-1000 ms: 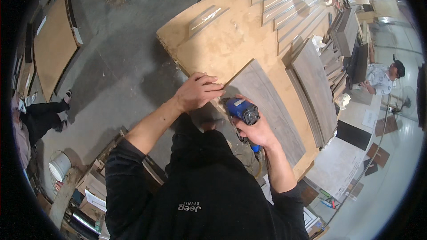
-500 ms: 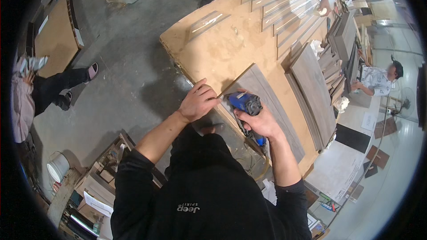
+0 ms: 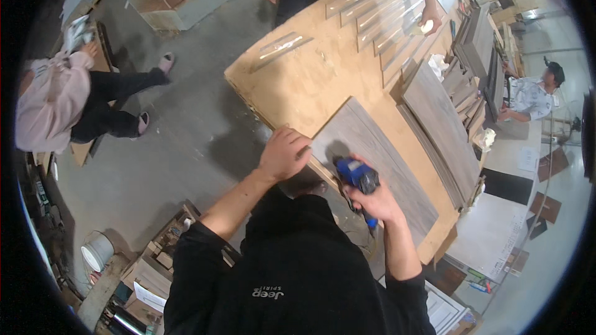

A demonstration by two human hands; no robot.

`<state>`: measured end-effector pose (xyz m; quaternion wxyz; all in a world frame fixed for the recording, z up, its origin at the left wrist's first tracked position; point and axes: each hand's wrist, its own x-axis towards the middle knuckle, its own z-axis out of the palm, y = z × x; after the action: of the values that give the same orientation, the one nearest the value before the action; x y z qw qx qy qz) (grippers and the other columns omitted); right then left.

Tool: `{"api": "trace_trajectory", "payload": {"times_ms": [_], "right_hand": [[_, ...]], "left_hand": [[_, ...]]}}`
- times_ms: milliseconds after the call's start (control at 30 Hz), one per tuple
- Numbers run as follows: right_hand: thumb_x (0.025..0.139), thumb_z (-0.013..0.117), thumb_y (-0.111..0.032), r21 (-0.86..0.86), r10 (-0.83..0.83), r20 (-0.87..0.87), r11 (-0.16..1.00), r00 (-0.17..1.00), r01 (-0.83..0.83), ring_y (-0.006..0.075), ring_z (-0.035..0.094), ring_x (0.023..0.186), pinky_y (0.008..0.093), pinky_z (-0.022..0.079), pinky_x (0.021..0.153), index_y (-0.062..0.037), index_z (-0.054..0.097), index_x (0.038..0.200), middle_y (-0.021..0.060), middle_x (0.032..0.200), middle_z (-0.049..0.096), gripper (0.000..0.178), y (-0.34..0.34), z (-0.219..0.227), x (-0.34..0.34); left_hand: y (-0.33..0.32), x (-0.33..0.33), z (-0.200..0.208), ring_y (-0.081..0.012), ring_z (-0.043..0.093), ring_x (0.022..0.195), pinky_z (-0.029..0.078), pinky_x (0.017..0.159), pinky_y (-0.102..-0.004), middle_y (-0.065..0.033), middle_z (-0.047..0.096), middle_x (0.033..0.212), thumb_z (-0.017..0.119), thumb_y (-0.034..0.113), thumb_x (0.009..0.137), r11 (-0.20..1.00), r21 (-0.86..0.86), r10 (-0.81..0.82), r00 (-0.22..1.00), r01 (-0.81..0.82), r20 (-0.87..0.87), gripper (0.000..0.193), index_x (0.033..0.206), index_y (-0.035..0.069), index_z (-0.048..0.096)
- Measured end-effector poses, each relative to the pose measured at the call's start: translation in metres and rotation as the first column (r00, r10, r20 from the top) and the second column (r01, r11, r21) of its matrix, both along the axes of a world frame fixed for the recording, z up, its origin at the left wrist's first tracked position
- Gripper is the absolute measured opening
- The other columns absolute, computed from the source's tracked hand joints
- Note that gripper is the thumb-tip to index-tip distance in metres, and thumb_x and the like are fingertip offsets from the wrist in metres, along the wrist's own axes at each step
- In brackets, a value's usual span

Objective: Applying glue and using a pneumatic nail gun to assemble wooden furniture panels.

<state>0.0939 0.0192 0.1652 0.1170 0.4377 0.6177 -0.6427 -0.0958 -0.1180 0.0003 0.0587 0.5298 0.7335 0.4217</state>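
A grey wood-grain board (image 3: 379,158) lies along the near edge of the wooden worktable (image 3: 279,96). My right hand (image 3: 376,201) is wrapped round a blue and black nail gun (image 3: 355,174), tilted over the board's near edge. Whether its nose touches the board is hidden by the tool's body. At the board's left corner, by the table edge, my left hand (image 3: 284,154) has its fingers curled and close together. What those fingertips grip, if anything, is hidden.
Several narrow strips (image 3: 366,15) with pale glossy lines lie across the table. A co-worker's hand (image 3: 429,20) holds something pale there. Grey boards (image 3: 441,133) are stacked on the right. Another person (image 3: 62,96) is on the left; a white bucket (image 3: 97,253) stands lower left.
My right hand and the nail gun have shifted slightly nearer me along the board. Across the table, the co-worker's hand has moved over the strips. The person on the left has moved further into view.
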Motion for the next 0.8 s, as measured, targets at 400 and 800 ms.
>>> {"api": "trace_trajectory", "payload": {"times_ms": [400,800], "right_hand": [[0.081,0.079,-0.002,-0.038,-0.164,-0.074,0.986,0.984,0.161,0.0121,0.058,0.061,0.0288,0.05,0.056,-0.0105,0.04,0.154,0.0052,0.088,0.062,0.084,-0.041,-0.036,0.111],[0.078,0.085,-0.012,0.052,-0.176,-0.242,0.98,0.954,0.194,0.0274,0.052,0.137,0.0385,0.04,0.115,-0.0052,0.043,0.152,0.0165,0.147,0.055,0.085,-0.018,-0.048,0.127]], "left_hand": [[0.065,0.001,0.027,-0.0336,0.07,0.093,0.054,0.082,-0.0477,-0.0145,0.073,0.095,0.068,0.032,0.09,0.822,-0.568,0.147,0.947,0.045,0.286,0.026,0.096,0.007,0.072],[0.084,-0.045,0.032,-0.0355,0.07,0.09,0.055,0.079,-0.0448,-0.0174,0.074,0.092,0.076,0.035,0.083,0.559,-0.751,-0.148,0.934,0.351,0.326,0.035,0.102,0.006,0.075]]}}
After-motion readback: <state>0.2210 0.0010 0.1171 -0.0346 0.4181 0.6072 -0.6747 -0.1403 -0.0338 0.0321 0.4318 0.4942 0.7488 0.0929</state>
